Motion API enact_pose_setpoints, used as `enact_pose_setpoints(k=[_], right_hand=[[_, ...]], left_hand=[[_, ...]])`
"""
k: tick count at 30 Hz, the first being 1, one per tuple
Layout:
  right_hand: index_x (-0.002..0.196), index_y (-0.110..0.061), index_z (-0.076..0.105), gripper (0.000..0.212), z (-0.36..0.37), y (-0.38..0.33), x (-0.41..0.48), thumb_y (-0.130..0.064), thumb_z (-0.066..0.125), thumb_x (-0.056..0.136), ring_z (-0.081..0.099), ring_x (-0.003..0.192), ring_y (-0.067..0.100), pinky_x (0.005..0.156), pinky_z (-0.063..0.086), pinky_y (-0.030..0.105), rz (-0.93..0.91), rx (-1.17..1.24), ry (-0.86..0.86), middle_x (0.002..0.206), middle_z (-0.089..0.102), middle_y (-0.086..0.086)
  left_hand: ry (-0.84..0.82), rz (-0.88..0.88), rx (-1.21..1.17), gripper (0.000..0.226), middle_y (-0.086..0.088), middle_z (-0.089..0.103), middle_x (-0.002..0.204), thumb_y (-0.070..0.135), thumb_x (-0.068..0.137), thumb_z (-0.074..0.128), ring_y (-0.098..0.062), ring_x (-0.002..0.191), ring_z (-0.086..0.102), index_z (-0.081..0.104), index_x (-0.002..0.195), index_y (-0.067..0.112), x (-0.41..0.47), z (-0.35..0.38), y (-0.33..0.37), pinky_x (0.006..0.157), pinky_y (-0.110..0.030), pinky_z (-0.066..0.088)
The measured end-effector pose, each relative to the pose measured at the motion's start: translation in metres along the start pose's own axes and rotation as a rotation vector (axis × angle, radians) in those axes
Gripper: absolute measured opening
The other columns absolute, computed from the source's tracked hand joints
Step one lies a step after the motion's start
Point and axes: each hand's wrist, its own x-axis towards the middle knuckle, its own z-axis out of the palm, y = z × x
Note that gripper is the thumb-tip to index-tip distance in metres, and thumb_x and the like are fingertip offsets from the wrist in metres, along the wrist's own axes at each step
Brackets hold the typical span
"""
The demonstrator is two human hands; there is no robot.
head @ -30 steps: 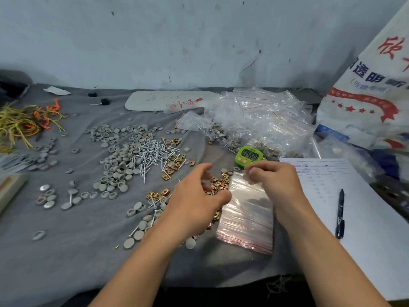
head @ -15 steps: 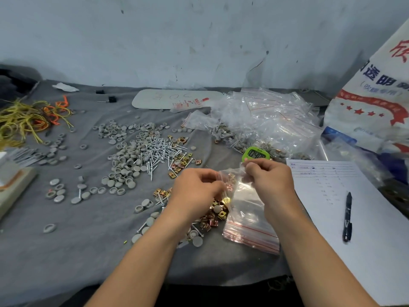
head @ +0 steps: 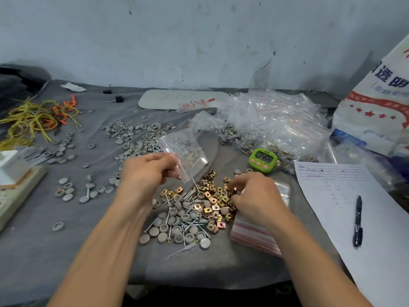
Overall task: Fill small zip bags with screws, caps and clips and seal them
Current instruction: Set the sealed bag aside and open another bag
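Progress mid-batch: heap of filled bags (head: 272,125) lies beyond right grip (head: 254,196), and a stack of empty bags (head: 252,235) sits under its wrist, so plenty left. Left grip (head: 143,171) pinches one zip bag (head: 186,154) by its mouth edge, raised, looks empty, unsealed. Right grip curled narrow over brass clips (head: 212,196); can't tell if one is pinched. Caps (head: 177,227) and screws (head: 190,194) lie mixed between and below both grips. Green timer (head: 263,160), paper sheet (head: 345,196) and pen (head: 358,220) are right of right grip, out of the way.

The light is soft, cool and even; shadows are faint. The far left corner is dark. White glare flecks the heap of clear bags (head: 272,120) far right. The right hand (head: 254,196) is slightly blurred. Lines bow toward the edges.
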Motion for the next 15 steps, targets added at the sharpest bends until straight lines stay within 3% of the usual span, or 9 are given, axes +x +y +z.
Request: enact_pose_setpoints(k=[2,4,8,13,15], right_hand=[[0.117,-0.035,0.074,0.043,0.004,-0.009,0.003,-0.008,0.066,0.084,0.063,0.12,0.024,0.1,0.053,0.033,-0.031,-0.086,-0.044,0.14,0.064,0.001],[0.119,-0.035,0.073,0.046,0.006,-0.016,0.008,-0.005,0.069,0.084,0.064,0.114,0.024,0.096,0.054,0.034,-0.04,-0.055,-0.049,0.136,0.066,0.001],[0.128,-0.037,0.07,0.057,0.014,-0.029,0.014,0.001,0.069,0.085,0.067,0.108,0.025,0.089,0.057,0.034,-0.081,0.011,-0.048,0.131,0.069,0.002],[0.114,-0.031,0.077,0.037,0.011,-0.035,0.013,-0.004,0.065,0.091,0.07,0.101,0.005,0.096,0.058,0.032,-0.131,0.354,0.22,0.111,0.077,-0.012],[0.104,-0.032,0.081,0.029,0.011,-0.044,0.005,-0.01,0.069,0.088,0.07,0.09,-0.004,0.087,0.059,0.024,-0.207,0.545,0.192,0.095,0.077,-0.02]], left_hand=[[0.044,0.022,-0.033,0.011,-0.006,0.076,0.07,0.005,0.083,0.079,-0.009,0.054,0.067,0.078,0.073,0.01,0.003,-0.005,0.0,0.046,-0.016,0.048],[0.054,0.038,-0.033,0.019,-0.005,0.075,0.067,0.005,0.082,0.08,-0.008,0.051,0.065,0.078,0.064,0.012,0.004,-0.007,-0.001,0.043,-0.014,0.045],[0.053,0.076,0.027,0.024,-0.004,0.075,0.068,0.01,0.082,0.08,-0.009,0.053,0.064,0.081,0.063,0.026,0.001,-0.013,-0.002,0.046,-0.015,0.046],[0.1,0.169,0.253,0.019,0.002,0.075,0.067,0.024,0.083,0.08,-0.008,0.058,0.065,0.078,0.065,0.032,-0.003,-0.019,-0.004,0.06,-0.029,0.051],[0.055,0.22,0.363,0.018,0.006,0.074,0.065,0.032,0.084,0.079,-0.005,0.056,0.065,0.077,0.067,0.036,-0.008,-0.016,-0.004,0.057,-0.027,0.049]])
